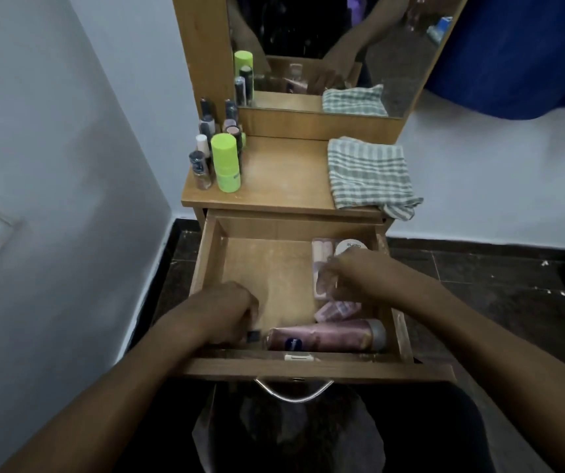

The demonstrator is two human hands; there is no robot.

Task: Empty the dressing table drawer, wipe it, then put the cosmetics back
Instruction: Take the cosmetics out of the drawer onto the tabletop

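The wooden drawer (274, 268) of the dressing table stands pulled out below me. A pink tube (325, 337) lies along its front wall, with a small pink packet (337, 310) behind it. At the back right sit a pink case (320, 250) and a round compact (351, 247). My left hand (229, 312) is closed in the drawer's front left corner on a small dark item (253, 335). My right hand (352, 273) grips a clear glass bottle (325, 279) on the drawer's right side.
On the tabletop stand several nail polish bottles (202, 165) and a lime green stick (226, 162) at the left, and a folded striped cloth (369, 172) at the right. A mirror (325, 46) rises behind. Grey walls flank the table; a blue fabric (520, 56) hangs upper right.
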